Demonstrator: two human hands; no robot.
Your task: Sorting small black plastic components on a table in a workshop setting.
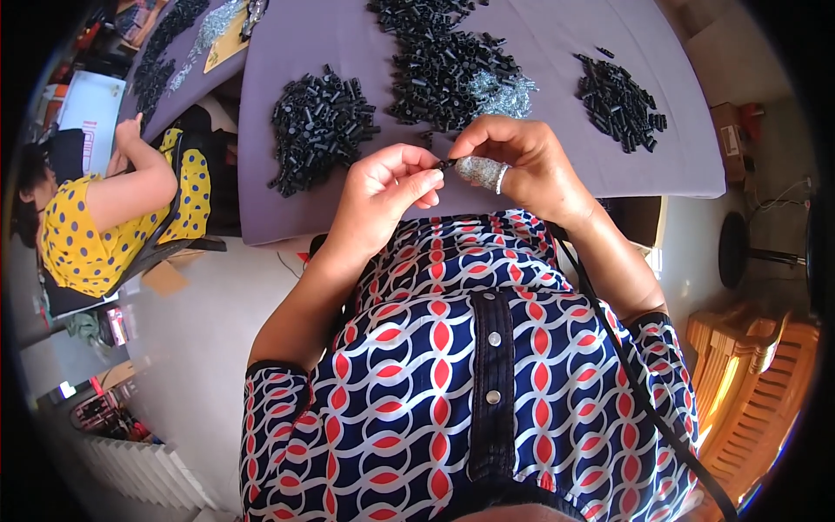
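My left hand (387, 187) is closed in a pinch, thumb against fingers, on a small black cylindrical piece (445, 163). Facing it, my right hand (541, 170) is also closed, its fingertips meeting the other end of the same piece. A grey, worn-looking cover (480, 171) wraps one digit of the right hand, probably the thumb. Both hands are held just over the near table edge. Behind them, a large heap of black cylindrical pieces (439, 74) spreads on the table, with a pile of small shiny silvery parts (504, 94) at its right.
The table (539, 35) has a purple-grey cover. More black pieces lie in a left heap (322, 126) and a right heap (622, 100). At left, a person in a yellow dotted top (96, 217) works at another table. A wooden chair (752, 374) stands at lower right.
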